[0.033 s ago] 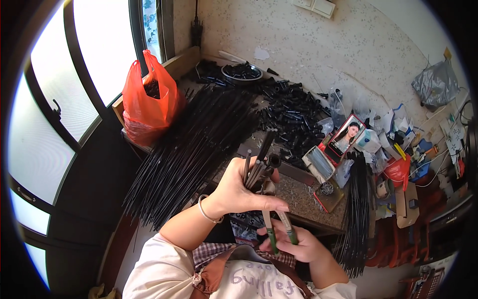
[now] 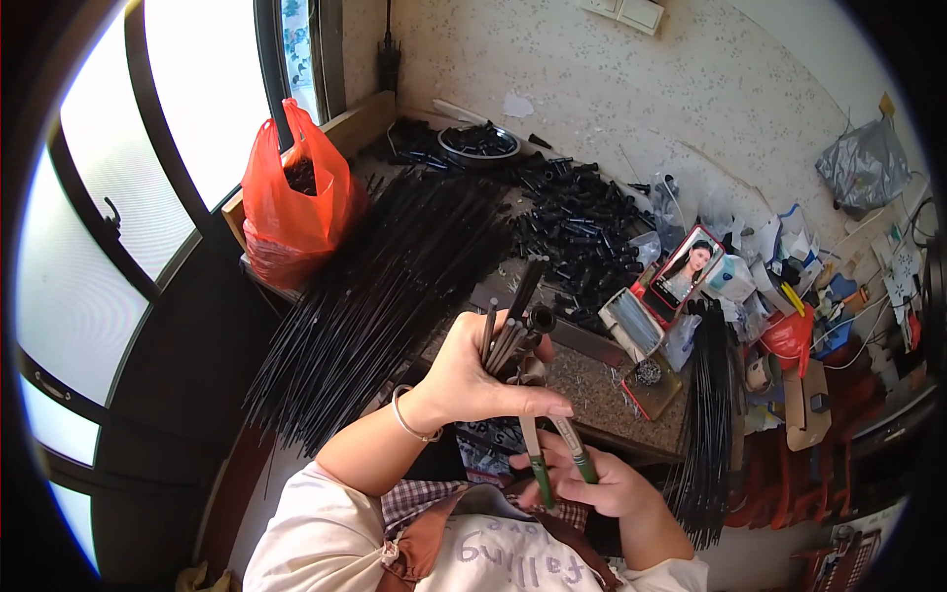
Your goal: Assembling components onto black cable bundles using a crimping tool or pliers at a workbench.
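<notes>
My left hand (image 2: pixel 472 380) is shut around a small bundle of thin black rods (image 2: pixel 503 340) that point up and away from me. A short black tubular cap (image 2: pixel 542 319) sits at the top of the bundle. Just below it, my right hand (image 2: pixel 604 488) grips a pair of pliers with green handles (image 2: pixel 558 462). The pliers' jaws reach up toward the bundle and are hidden behind my left fingers. A thin bracelet circles my left wrist (image 2: pixel 406 419).
A big heap of long black rods (image 2: pixel 385 286) covers the table's left half beside an orange-red plastic bag (image 2: pixel 296 202). Black caps (image 2: pixel 582 222) pile up behind, near a metal bowl (image 2: pixel 478 144). A phone (image 2: pixel 688 264), a box of small metal parts (image 2: pixel 592 387) and clutter lie right.
</notes>
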